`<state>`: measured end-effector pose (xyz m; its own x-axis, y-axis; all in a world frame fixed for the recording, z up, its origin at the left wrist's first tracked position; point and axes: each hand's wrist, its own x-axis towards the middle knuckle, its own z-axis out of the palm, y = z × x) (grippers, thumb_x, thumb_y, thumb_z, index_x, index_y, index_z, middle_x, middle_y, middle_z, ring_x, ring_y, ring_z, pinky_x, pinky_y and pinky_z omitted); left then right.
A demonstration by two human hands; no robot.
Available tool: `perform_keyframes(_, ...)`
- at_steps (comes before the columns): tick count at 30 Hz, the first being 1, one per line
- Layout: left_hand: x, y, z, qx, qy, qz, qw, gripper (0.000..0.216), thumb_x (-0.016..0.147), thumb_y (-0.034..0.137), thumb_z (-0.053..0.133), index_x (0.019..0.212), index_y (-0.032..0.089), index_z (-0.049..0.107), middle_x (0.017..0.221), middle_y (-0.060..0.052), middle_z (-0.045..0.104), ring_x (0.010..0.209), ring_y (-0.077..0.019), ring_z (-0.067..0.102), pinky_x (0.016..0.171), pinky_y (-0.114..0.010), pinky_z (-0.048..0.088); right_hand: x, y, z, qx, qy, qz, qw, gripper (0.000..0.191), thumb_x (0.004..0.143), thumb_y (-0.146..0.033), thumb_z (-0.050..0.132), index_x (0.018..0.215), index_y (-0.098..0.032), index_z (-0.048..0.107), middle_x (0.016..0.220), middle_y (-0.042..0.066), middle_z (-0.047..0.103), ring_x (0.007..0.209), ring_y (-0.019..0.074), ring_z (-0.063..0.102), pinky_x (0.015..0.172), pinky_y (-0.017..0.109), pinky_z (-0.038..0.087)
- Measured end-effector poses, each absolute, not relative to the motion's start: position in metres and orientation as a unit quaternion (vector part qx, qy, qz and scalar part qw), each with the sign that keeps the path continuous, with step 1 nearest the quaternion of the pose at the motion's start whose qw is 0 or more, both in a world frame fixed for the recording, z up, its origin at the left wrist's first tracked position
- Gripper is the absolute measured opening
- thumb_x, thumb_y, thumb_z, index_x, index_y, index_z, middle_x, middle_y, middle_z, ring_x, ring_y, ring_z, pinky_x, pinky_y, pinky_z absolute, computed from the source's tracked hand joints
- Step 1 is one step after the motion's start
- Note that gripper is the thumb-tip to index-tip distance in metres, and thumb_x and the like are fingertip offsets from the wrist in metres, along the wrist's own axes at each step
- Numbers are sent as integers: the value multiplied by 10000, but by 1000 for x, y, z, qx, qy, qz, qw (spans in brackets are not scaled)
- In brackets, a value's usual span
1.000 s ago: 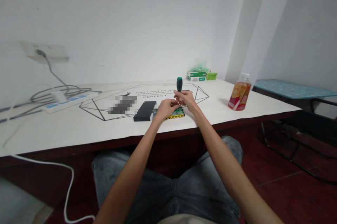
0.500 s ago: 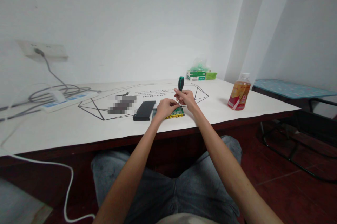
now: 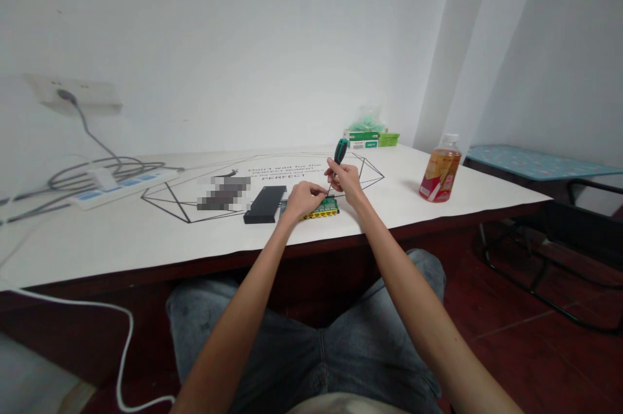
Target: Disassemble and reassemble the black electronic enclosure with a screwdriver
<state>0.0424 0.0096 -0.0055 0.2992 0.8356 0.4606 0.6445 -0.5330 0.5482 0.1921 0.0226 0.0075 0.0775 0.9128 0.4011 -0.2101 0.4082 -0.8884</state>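
Board (image 3: 327,207) at twelve o'clock, case (image 3: 265,204) at its nine; right hand (image 3: 345,180) clamps driver (image 3: 341,150) in its fingers, tilted toward one, left hand (image 3: 304,198) probably steadying board from ten, finger closure unclear.

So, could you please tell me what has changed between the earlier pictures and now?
The screwdriver in the right hand has tilted from nearly upright, its upper end now leaning to the right. Nothing was visibly taken up or let go. The left hand stays at the green board; the black case and bottle are where they were.
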Motion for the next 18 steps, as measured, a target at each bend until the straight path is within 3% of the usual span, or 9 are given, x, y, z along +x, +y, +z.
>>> perform_keyframes(18, 44, 7, -6, 800, 465, 364, 107, 235, 812, 194, 646, 932, 198, 848, 955, -77, 817, 921, -256, 744, 889, -346, 559, 192, 22, 7, -330, -532, 419, 657, 591, 667, -717, 784, 586, -158, 612, 469, -23, 512, 344, 37, 343, 346, 227, 202)
